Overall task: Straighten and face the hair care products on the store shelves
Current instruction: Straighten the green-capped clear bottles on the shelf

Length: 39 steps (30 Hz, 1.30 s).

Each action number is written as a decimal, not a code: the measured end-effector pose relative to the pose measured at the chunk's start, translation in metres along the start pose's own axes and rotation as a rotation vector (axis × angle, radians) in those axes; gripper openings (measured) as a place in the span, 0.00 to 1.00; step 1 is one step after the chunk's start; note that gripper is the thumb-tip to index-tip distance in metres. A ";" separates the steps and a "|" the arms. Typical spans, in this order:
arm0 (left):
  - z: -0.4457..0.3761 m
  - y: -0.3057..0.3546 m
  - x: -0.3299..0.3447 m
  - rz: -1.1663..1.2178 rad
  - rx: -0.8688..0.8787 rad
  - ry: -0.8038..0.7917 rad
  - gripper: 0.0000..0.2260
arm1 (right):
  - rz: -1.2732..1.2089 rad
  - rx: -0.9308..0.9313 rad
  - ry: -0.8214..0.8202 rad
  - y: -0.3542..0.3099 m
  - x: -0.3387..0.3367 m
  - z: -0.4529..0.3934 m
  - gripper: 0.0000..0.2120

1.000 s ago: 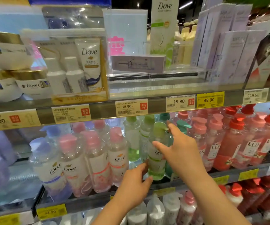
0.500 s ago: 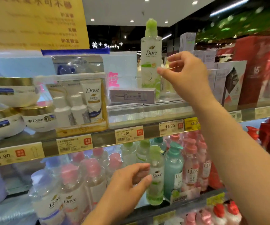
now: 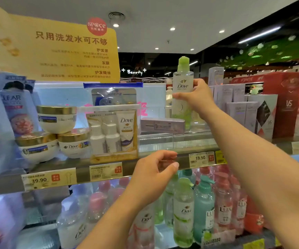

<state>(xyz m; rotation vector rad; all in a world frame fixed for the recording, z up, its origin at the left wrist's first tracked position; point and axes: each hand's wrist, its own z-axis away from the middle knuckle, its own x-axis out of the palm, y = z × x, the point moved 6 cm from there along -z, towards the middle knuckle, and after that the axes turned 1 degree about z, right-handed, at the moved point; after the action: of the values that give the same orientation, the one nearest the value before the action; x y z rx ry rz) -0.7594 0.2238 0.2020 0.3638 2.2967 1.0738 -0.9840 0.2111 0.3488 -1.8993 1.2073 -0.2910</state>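
A tall clear Dove bottle with a green cap point(image 3: 182, 87) stands upright on the upper shelf point(image 3: 163, 150), its label facing me. My right hand point(image 3: 197, 96) grips it around the middle from the right. My left hand point(image 3: 154, 175) hovers lower, in front of the shelf's price rail, fingers curled and apart, holding nothing. Below it on the lower shelf stand a green Dove bottle point(image 3: 183, 212), a teal Lux bottle point(image 3: 204, 211) and pink-capped Dove bottles point(image 3: 98, 203).
A flat Lux box point(image 3: 162, 125) lies left of the held bottle. A Dove travel kit point(image 3: 112, 133) and gold-lidded Dove jars point(image 3: 57, 118) sit further left. White Lux cartons point(image 3: 235, 103) and red VS boxes point(image 3: 289, 105) stand at right. A yellow sign point(image 3: 64, 47) hangs above.
The view has tilted upward. My right hand went from the lower-shelf bottles up to the tall Dove bottle and closed on it. My left hand let go of the lower bottle and rose to the price rail.
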 end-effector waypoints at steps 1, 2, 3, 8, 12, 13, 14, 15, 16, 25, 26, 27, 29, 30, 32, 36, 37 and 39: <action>0.000 0.000 -0.002 0.010 -0.008 0.001 0.10 | -0.004 -0.004 0.015 0.000 -0.003 0.002 0.34; 0.001 -0.001 -0.005 0.026 -0.012 0.003 0.10 | 0.004 -0.018 0.042 0.000 -0.008 0.003 0.35; 0.001 -0.002 -0.008 0.044 -0.014 0.008 0.10 | 0.024 -0.041 0.076 -0.003 -0.014 0.006 0.36; -0.003 0.001 -0.015 0.118 0.000 0.054 0.10 | -0.026 -0.182 0.241 -0.034 -0.048 0.024 0.37; -0.010 0.014 -0.021 0.160 0.044 0.067 0.09 | -0.056 -0.279 0.247 -0.068 -0.070 0.044 0.38; -0.012 0.018 -0.024 0.161 0.063 0.077 0.10 | -0.059 -0.290 0.232 -0.074 -0.073 0.051 0.39; -0.013 0.021 -0.027 0.166 0.079 0.094 0.10 | -0.070 -0.294 0.208 -0.079 -0.075 0.058 0.40; -0.015 0.025 -0.030 0.181 0.089 0.107 0.11 | -0.081 -0.287 0.177 -0.082 -0.075 0.066 0.40; -0.017 0.028 -0.033 0.199 0.097 0.116 0.13 | -0.086 -0.277 0.143 -0.085 -0.075 0.074 0.40; 0.001 0.030 -0.026 0.340 0.135 0.051 0.17 | -0.225 0.036 -0.223 -0.031 -0.038 0.177 0.31; 0.005 0.023 -0.023 0.334 0.128 0.026 0.17 | -0.218 0.071 -0.264 -0.020 -0.031 0.188 0.32; 0.009 0.017 -0.020 0.314 0.119 0.003 0.17 | -0.224 0.107 -0.297 -0.008 -0.025 0.199 0.33; 0.015 0.001 -0.017 0.243 0.076 -0.024 0.17 | -0.238 0.182 -0.355 0.015 -0.011 0.217 0.34; 0.018 -0.008 -0.016 0.206 0.050 -0.027 0.19 | -0.233 0.211 -0.384 0.026 -0.003 0.225 0.35; 0.022 -0.022 -0.016 0.136 0.009 -0.008 0.25 | -0.208 0.251 -0.438 0.043 0.009 0.238 0.34; 0.027 -0.036 -0.014 -0.028 -0.030 0.001 0.27 | -0.176 0.297 -0.492 0.068 0.025 0.253 0.33; 0.027 -0.040 -0.013 -0.077 -0.052 -0.018 0.27 | -0.171 0.304 -0.504 0.073 0.028 0.256 0.34; 0.025 -0.050 -0.011 -0.179 -0.084 -0.095 0.29 | -0.117 0.288 -0.524 0.082 0.035 0.262 0.35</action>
<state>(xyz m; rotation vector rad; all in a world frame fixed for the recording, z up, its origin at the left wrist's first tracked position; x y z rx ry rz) -0.7359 0.2018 0.1549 0.1686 2.1478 1.0365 -0.8650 0.3055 0.1177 -1.6535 0.6661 -0.0186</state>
